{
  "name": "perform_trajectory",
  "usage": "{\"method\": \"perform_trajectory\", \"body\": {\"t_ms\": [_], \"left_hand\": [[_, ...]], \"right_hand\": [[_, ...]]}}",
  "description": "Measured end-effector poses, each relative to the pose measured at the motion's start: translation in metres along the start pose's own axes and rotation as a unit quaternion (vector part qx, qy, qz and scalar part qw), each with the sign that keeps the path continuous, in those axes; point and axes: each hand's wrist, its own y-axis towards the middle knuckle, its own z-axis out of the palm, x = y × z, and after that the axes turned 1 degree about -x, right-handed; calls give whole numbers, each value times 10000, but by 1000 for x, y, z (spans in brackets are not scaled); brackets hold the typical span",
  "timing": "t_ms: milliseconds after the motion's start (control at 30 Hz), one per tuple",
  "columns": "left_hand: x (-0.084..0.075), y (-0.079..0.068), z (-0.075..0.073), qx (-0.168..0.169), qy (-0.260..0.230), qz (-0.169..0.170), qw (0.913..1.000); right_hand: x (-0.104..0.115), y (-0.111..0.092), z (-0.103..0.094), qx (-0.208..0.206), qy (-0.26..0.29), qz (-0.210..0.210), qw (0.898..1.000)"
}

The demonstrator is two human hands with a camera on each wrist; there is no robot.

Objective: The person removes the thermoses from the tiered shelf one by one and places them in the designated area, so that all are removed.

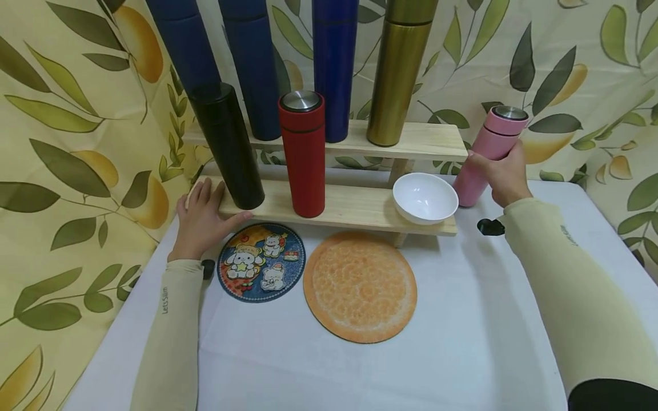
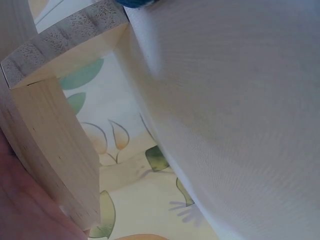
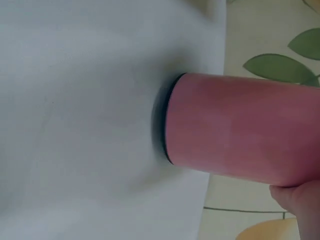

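Observation:
My right hand [image 1: 504,174] grips a pink thermos bottle [image 1: 471,177] with a steel-topped lid, beyond the shelf's right end. In the right wrist view, the base of the pink bottle [image 3: 225,125] is close to the white cloth; I cannot tell whether it touches. My left hand [image 1: 203,220] rests on the left end of the two-tier wooden shelf [image 1: 349,200], thumb along its front edge. On that lower board stand a black bottle [image 1: 228,148] beside my left hand, a red thermos [image 1: 307,160] and a white bowl [image 1: 425,198] at the right end.
On the upper board stand two dark blue bottles [image 1: 252,74], a brighter blue bottle [image 1: 335,74] and a gold bottle [image 1: 398,85]. A round cartoon mat [image 1: 261,262] and a round orange-brown mat [image 1: 360,288] lie before the shelf. Leaf-patterned cloth [image 1: 555,85] hangs behind.

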Motion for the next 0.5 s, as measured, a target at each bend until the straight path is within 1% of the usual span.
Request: {"method": "perform_trajectory", "body": {"t_ms": [167,367,433,500], "left_hand": [[-3,2,0,-40,-20,88,10000],[-2,0,0,7,-23,30,10000],[-1,0,1,26,-32,-5,10000],[0,0,2,23,-42,-18,10000]], "right_hand": [[-1,0,-2,-14,337,9,9994],[-11,5,-7,280,942,-71,9951],[-15,7,-8,363,1026,-148,9939],[-17,8,-8,427,962,-236,9942]]}}
